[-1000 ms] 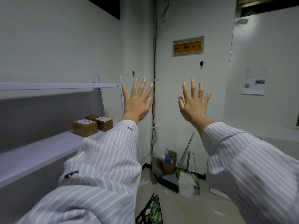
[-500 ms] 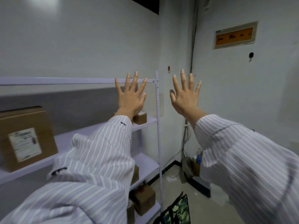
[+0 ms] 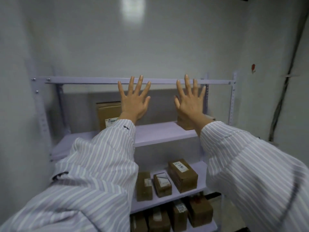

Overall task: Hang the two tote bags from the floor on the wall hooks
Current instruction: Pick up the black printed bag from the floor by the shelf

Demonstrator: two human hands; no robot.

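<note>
My left hand (image 3: 133, 101) and my right hand (image 3: 190, 101) are both raised in front of me, backs toward me, fingers spread wide and holding nothing. They hover in front of a lilac metal shelf unit (image 3: 127, 80). A small red wall hook (image 3: 253, 68) sits on the white wall at the far right. No tote bag shows in this view.
Brown cardboard boxes stand on the shelves: one tall box (image 3: 108, 114) behind my left wrist, one (image 3: 185, 125) behind my right wrist, several on the lower shelf (image 3: 182, 174) and the bottom shelf. Black cables (image 3: 282, 101) run down the right wall.
The view has swung left, from the corner with the orange panel to facing the shelf. The green patterned bag on the floor has left the frame. Both hands stay raised and spread.
</note>
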